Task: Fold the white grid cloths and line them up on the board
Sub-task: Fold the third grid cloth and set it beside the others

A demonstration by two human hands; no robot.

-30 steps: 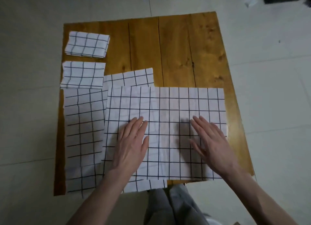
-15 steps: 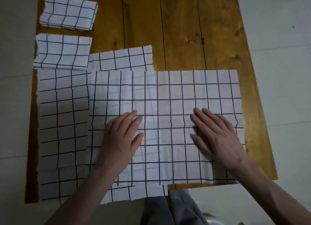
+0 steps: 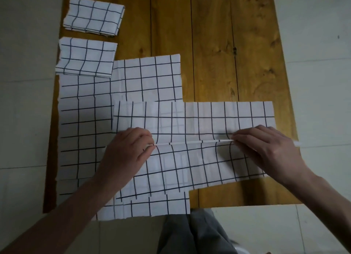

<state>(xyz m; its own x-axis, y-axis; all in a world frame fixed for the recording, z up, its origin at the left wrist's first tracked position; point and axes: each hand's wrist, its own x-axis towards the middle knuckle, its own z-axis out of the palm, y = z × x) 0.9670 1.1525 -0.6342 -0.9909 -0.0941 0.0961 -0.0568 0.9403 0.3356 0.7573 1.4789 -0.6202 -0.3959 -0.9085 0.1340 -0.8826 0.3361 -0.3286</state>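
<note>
Both my hands were lying flat; now my left hand [image 3: 131,149] and right hand [image 3: 266,149] are pinching the top cloth [image 3: 190,120], mid-desk [image 3: 218,44], into a ridge. Uneven pulling could be making the fold crooked.

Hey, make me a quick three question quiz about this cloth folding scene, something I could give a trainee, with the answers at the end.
1. True or false: both hands pinch the top cloth along one raised crease.
2. How many folded cloths lie at the board's far left corner?
3. Which lies nearer the person: the far folded cloth or the near folded cloth?

Key
1. True: left hand and right hand each pinch it.
2. Two.
3. The near folded cloth.
</note>
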